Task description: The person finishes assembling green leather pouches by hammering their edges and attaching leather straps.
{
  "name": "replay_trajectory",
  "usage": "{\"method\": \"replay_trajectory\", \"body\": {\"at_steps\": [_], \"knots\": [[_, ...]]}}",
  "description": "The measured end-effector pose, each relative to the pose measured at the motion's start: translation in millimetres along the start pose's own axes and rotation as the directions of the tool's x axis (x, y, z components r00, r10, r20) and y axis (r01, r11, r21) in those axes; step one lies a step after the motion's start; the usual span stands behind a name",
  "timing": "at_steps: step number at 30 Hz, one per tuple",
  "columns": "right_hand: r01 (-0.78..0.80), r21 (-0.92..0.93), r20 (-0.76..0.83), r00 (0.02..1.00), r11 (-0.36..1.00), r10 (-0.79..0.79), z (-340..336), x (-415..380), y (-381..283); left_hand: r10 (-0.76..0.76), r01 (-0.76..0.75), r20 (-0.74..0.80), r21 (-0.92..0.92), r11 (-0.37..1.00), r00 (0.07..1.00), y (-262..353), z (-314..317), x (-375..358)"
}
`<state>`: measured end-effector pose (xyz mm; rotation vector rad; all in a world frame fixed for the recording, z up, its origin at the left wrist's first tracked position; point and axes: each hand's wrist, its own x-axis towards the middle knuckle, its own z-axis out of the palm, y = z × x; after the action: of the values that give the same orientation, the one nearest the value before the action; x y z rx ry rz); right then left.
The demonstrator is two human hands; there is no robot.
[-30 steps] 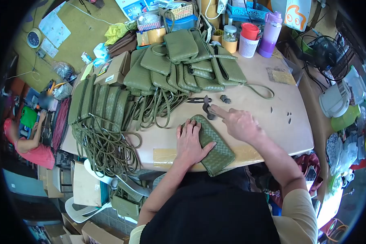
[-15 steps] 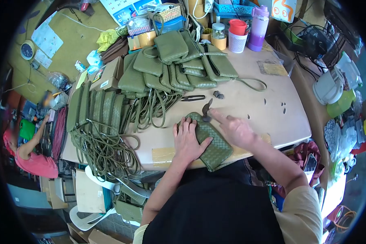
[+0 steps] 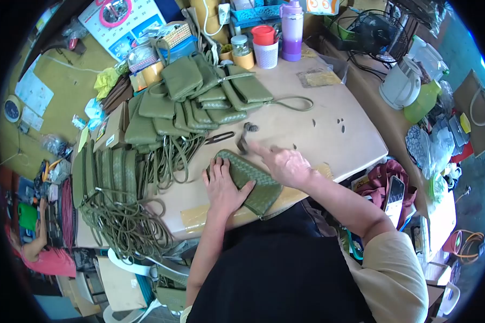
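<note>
A green woven pouch (image 3: 260, 188) lies at the front edge of the table, slanting toward my body. My left hand (image 3: 223, 185) rests flat on its left side, fingers and thumb spread over it. Closed around a hammer (image 3: 243, 143), my right hand (image 3: 286, 166) is above the pouch's right side. The hammer head, blurred by motion, shows just beyond the pouch's far edge; the fingers hide most of the handle. A pair of dark thread snips (image 3: 220, 138) lies on the table left of the hammer.
Stacked green pouches (image 3: 199, 102) fill the table's far side. More pouches with looped cords (image 3: 126, 223) hang over the left edge. Small dark pieces (image 3: 340, 125) lie to the right. A purple bottle (image 3: 292, 32) and a red-lidded cup (image 3: 265, 51) stand behind. Another person (image 3: 48, 261) is at far left.
The view has turned, so the table and everything on it appear farther left. My right hand has lifted the hammer slightly away from the pouch; my left hand stays on it.
</note>
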<state>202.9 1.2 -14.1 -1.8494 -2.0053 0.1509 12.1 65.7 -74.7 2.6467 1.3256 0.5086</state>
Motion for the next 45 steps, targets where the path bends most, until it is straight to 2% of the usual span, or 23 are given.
{"method": "replay_trajectory", "body": {"at_steps": [1, 4, 5, 8, 9, 11, 12, 13, 16, 17, 19, 23, 25, 26, 29, 30, 31, 33, 35, 37, 38, 43, 45], "knots": [[0.014, 0.013, 0.010, 1.000, 1.000, -0.014, -1.9, -4.0, 0.7, -0.006, 0.006, 0.024, -0.018, 1.000, 1.000, -2.5, -3.0, -1.4], [0.029, -0.237, 0.330, 0.942, 0.971, 0.052, -36.3, 7.7, 5.8, -0.026, 0.026, 0.007, 0.010, 1.000, 1.000, -0.6, 0.2, 1.3], [0.034, -0.219, 0.330, 0.943, 0.975, 0.042, -29.4, 7.4, -0.4, -0.013, 0.012, 0.014, 0.027, 1.000, 1.000, -2.8, -0.3, -2.3], [0.068, 0.011, -0.107, 0.992, 0.998, -0.066, 11.4, 4.6, 5.4, -0.022, 0.021, 0.034, 0.026, 0.999, 0.999, -4.8, -0.1, -1.4], [0.070, 0.013, -0.105, 0.992, 0.997, -0.069, 7.0, 2.1, 2.7, -0.023, 0.023, 0.052, 0.015, 1.000, 0.998, -4.4, -0.1, -2.0], [0.056, -0.248, 0.264, 0.964, 0.967, 0.012, -11.9, 1.3, -2.8, -0.016, 0.015, 0.032, 0.019, 1.000, 0.999, -4.3, 2.4, -0.6], [0.117, -0.267, 0.328, 0.945, 0.957, -0.024, -36.2, 9.0, -5.9, -0.013, 0.013, 0.002, 0.025, 1.000, 1.000, -3.9, 5.3, 1.9], [0.113, -0.255, 0.331, 0.943, 0.960, -0.023, -34.5, 6.7, -8.3, -0.003, 0.003, -0.001, 0.041, 0.999, 1.000, -5.9, 5.6, -3.4], [0.049, -0.010, -0.094, 0.994, 0.999, -0.050, -14.3, 0.1, -2.3, -0.007, 0.007, 0.002, 0.029, 1.000, 1.000, -4.0, 3.2, -3.4], [0.041, -0.008, -0.094, 0.995, 0.999, -0.042, -12.8, -8.3, 0.2, -0.003, 0.002, 0.008, 0.028, 1.000, 1.000, -4.3, 3.1, -5.2], [-0.091, -0.232, 0.287, 0.945, 0.968, 0.158, -26.7, -16.9, 0.3, 0.000, 0.000, 0.016, 0.002, 1.000, 1.000, -4.8, 2.1, -3.7], [-0.002, -0.136, 0.076, 0.997, 0.991, 0.013, -32.3, -32.0, 9.5, 0.066, -0.066, -0.033, 0.020, 0.998, 0.997, 1.2, -3.4, -4.8], [-0.085, -0.671, -0.118, 0.993, 0.736, 0.007, 4.0, -55.8, -2.6, 0.060, -0.058, -0.043, 0.038, 0.998, 0.997, 5.4, -6.8, -6.2], [0.024, -0.044, 0.077, 0.997, 0.999, -0.021, -6.3, -55.4, 9.1, 0.061, -0.060, -0.039, 0.036, 0.998, 0.997, 6.2, -6.9, -7.2], [0.014, -0.162, 0.216, 0.976, 0.987, 0.022, -48.4, -48.2, -3.0, 0.085, -0.084, 0.043, -0.022, 0.996, 0.995, 4.5, 1.2, -8.1], [0.016, -0.057, 0.063, 0.998, 0.998, -0.012, -44.6, -50.9, -0.7, 0.115, -0.104, 0.043, -0.198, 0.975, 0.992, -1.2, 7.8, -6.7], [0.013, -0.058, 0.061, 0.998, 0.998, -0.010, -41.2, -53.6, 0.3, 0.142, -0.120, 0.034, -0.369, 0.922, 0.989, -5.3, 13.6, -4.8], [-0.115, -0.148, 0.135, 0.982, 0.982, 0.135, -29.8, -69.9, -2.7, 0.152, -0.120, 0.077, -0.316, 0.941, 0.985, -3.3, 12.8, -5.9], [-0.072, -0.029, 0.025, 0.997, 0.997, 0.073, -24.8, -83.3, 8.1, 0.162, -0.129, 0.111, -0.258, 0.957, 0.980, 8.3, -3.3, -4.5], [-0.047, -0.127, 0.227, 0.971, 0.991, 0.075, -68.1, -80.1, 0.7, 0.125, -0.095, 0.173, -0.176, 0.980, 0.977, 20.9, -13.5, -6.8], [-0.094, -0.029, 0.114, 0.989, 0.995, 0.097, -73.7, -83.4, -4.9, 0.132, -0.103, 0.189, -0.158, 0.982, 0.973, 17.8, -7.8, -7.4], [-0.173, -0.013, 0.008, 0.985, 0.985, 0.173, -40.5, -119.2, 3.3, 0.113, -0.090, 0.187, -0.126, 0.988, 0.976, 19.3, -4.6, -6.8], [-0.147, -0.148, 0.227, 0.957, 0.978, 0.179, -82.3, -113.4, -6.0, 0.119, -0.098, 0.198, -0.115, 0.989, 0.973, 18.6, -2.7, -12.1]]}}
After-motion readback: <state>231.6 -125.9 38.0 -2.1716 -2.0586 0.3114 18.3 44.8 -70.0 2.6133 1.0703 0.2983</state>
